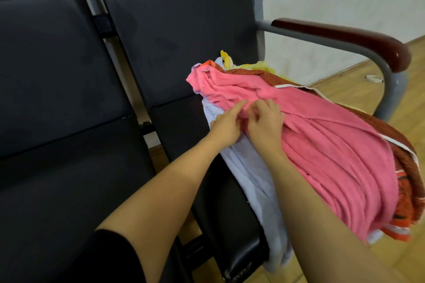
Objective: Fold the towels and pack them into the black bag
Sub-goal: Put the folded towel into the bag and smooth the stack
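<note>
A heap of towels lies on the right-hand black seat. A pink towel (322, 145) is on top, crumpled in long folds. Under it are a pale lilac towel (253, 181), an orange-brown patterned towel (409, 167) and a yellow one (257, 65) at the back. My left hand (226, 125) pinches the pink towel's near edge, its forefinger stretched along the cloth. Right beside it, my right hand (264, 119) grips the same edge with curled fingers. No black bag is in view.
Black padded bench seats (76, 99) fill the left and centre. A grey metal armrest with a dark red wooden pad (345, 34) curves past the heap on the right. Beyond are a white wall and a wooden floor (409, 108).
</note>
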The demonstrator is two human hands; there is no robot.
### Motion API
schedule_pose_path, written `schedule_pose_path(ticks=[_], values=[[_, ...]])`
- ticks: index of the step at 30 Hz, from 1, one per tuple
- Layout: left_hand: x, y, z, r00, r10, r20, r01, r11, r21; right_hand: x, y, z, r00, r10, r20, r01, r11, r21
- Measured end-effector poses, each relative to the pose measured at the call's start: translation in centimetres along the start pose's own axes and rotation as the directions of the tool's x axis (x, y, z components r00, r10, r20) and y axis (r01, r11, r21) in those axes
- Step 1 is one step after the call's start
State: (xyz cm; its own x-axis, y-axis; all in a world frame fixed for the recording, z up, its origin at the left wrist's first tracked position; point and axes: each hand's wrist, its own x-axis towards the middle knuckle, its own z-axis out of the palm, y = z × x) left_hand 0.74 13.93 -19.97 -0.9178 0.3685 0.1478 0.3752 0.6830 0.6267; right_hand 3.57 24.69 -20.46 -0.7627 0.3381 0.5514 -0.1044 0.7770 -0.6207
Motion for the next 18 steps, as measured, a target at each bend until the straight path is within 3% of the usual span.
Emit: schedule_pose_path(ticks=[6, 9, 13, 16, 18], values=[[-1.6, -0.4, -3.5, 0.971, -0.104, -0.215, 0.072, 0.986, -0.152, 0.3, -3.8, -0.5, 0.988, -0.147, 0.051, 0.134, 0.97, 0.204], [-3.5, -0.8, -5.8, 0.941, -0.114, -0.318, 0.08, 0.99, -0.119, -0.5, -4.0, -0.7, 0.95, -0.207, 0.234, 0.142, 0.953, 0.267], [-7.0, -1.7, -7.7, 0.895, -0.149, -0.42, 0.125, 0.988, -0.086, -1.7, -4.1, -1.0, 0.807, -0.19, 0.559, 0.178, 0.981, 0.077], [-9.4, -2.3, -9.8, 0.849, -0.2, -0.49, 0.164, 0.98, -0.116, -2.7, -4.9, -1.7, 0.772, -0.216, 0.598, 0.225, 0.973, 0.061], [-11.1, -2.4, -11.1, 0.853, -0.183, -0.489, 0.179, 0.982, -0.057, -3.3, -5.9, -1.9, 0.779, -0.28, 0.562, 0.311, 0.95, 0.042]])
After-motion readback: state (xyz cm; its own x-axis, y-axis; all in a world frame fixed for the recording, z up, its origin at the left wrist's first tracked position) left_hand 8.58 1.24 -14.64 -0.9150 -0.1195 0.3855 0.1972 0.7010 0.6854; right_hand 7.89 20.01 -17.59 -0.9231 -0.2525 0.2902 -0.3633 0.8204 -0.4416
